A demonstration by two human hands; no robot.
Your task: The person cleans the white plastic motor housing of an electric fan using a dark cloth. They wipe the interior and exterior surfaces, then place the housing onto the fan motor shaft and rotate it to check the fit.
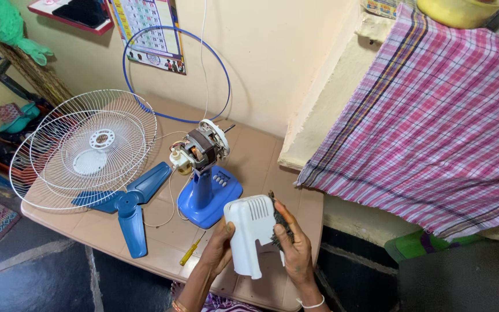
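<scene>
Both hands grip my white motor cover [251,231]: left hand [219,249] steadies its edge, right hand [293,242] presses a dark wad [279,226] against it.

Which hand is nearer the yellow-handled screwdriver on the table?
Left. The left hand holds the white motor cover just right of the yellow-handled screwdriver. The right hand holds the cover's far side, farther from it.
</scene>
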